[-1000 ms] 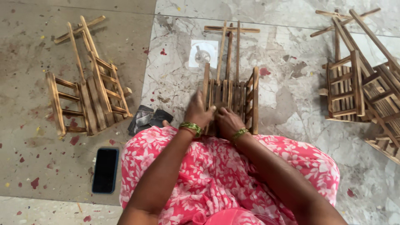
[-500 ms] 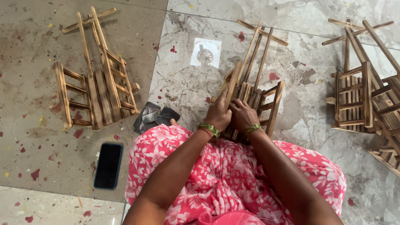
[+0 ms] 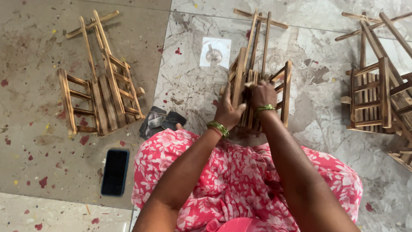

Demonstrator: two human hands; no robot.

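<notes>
Marble floor | left hand and right hand grasp wooden cart, phone far left of it | step: fitting slats; next needs firm pressing.

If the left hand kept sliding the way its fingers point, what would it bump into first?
The left hand already lies against the wooden cart, fingers pointing up its side slat. Going on, it would probably just run along that slat; beyond it lies the white paper square, though depth is unclear.
</notes>
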